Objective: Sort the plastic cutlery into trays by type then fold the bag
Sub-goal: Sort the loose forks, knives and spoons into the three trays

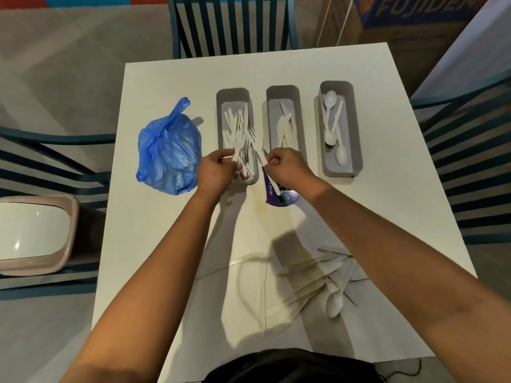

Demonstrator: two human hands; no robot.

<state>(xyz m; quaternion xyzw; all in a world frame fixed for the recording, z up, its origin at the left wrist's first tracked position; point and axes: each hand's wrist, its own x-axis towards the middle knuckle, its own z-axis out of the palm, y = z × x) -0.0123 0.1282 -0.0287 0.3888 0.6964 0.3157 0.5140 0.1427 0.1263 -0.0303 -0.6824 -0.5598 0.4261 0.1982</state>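
- Three grey trays stand side by side at the far part of the white surface [166,244]: the left tray [232,93] holds forks, the middle tray [282,91] knives, the right tray [336,87] spoons.
- The left hand [214,168] is at the near end of the left tray, its fingers curled around the handle of a white fork [231,158].
- The right hand [287,167] hovers between the left and middle trays, fingers pinching another white fork [259,150] whose tines point far, over the left tray's right wall.
- A purple wrapper [276,194] lies on the surface just beneath the right hand and wrist.
- A blue plastic bag [168,153], knotted and full-looking, sits left of the trays, near the left hand but apart from it.
- A loose pile of unsorted cutlery [318,277] lies on the near right part of the surface, with a white spoon [334,299] at its near edge.
- A clear strip of plastic [246,258] lies left of that pile.
- Blue slatted chairs [232,23] surround the surface; a beige bin [38,233] sits at the left.
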